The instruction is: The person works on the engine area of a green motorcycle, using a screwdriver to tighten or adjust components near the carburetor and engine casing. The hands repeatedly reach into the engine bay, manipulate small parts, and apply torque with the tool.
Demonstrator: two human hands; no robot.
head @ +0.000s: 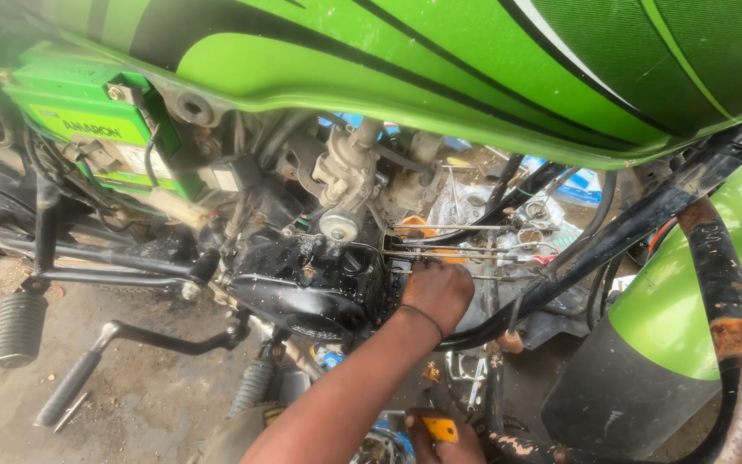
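The black engine case [307, 288], oily and sitting under the green fuel tank [440, 60] of a motorcycle, served as the landmark for everything else. Just to the right of that case, the left hand [436, 292] was curled with its knuckles toward the camera, its fingers closed against the case's right face at the base of the long metal studs [453, 254]; what exactly it gripped there was hidden behind the fist. Those studs ran out horizontally to the right of the case, bare and thin, one above another, with the uppermost lying just above the hand. Below the case and to its right, at the bottom edge of the view, the right hand [441, 438] was wrapped around a tool with a yellow handle [440, 429], only the handle showing. Above and to the left of the case sat a green battery [88, 112] with its wires, tucked under the tank. Directly above the case stood the grey carburettor [345, 185]. Left of the case and lower, a black kick lever [130, 352] angled down toward the dirt floor [10, 412], and a ribbed footpeg [17, 328] hung farther left. Far to the right of the case, a rusty frame tube [732, 335] curved down beside a green side panel [697, 283].
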